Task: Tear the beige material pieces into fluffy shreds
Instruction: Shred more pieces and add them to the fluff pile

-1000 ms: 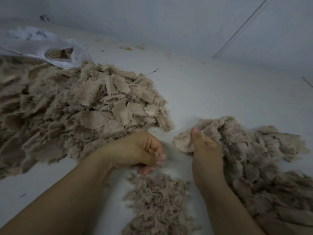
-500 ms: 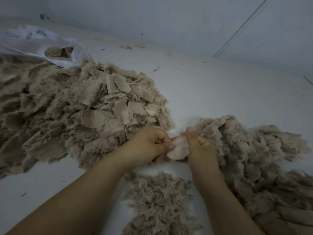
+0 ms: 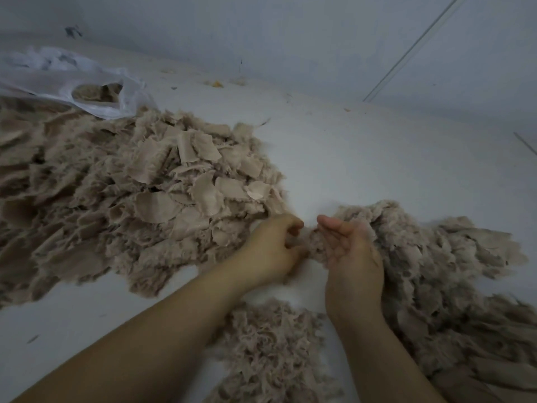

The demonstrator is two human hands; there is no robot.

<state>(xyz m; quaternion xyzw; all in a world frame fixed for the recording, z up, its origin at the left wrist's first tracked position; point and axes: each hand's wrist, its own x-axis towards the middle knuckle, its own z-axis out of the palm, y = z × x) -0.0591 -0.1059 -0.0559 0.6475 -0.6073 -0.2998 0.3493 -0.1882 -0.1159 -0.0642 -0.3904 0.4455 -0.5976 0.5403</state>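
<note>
Beige piece (image 3: 315, 242) pinched between both hands over the table (image 3: 363, 158), left hand (image 3: 274, 245) and right hand (image 3: 350, 251) curled on it; mid-tear, judging; next: pull apart, drop shreds (image 3: 273, 353) below

Bare white surface (image 3: 363, 158) beyond the beige heaps (image 3: 130, 193), seemingly open to the wall (image 3: 290, 39)
</note>
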